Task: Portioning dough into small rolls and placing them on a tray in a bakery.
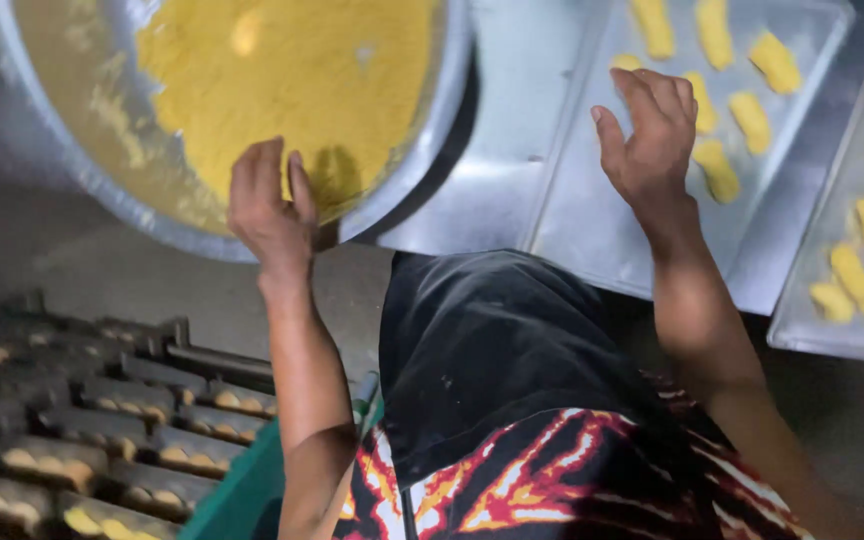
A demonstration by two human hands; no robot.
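Note:
My left hand (270, 207) reaches into the near rim of a big round metal bowl (72, 170) filled with yellow dough (302, 70); its fingers are curled at the dough's edge, and whether they grip any is hidden. My right hand (652, 130) hovers with fingers spread and nothing in it over a metal baking tray (592, 220). Several small oblong yellow dough pieces (717, 170) lie on the far part of that tray, just beyond the fingertips.
A second tray (822, 335) with more dough pieces stands at the right. Stacked dark trays of baked pieces (102, 430) sit at the lower left beside a green crate edge (242, 490). My black and patterned clothing fills the lower middle.

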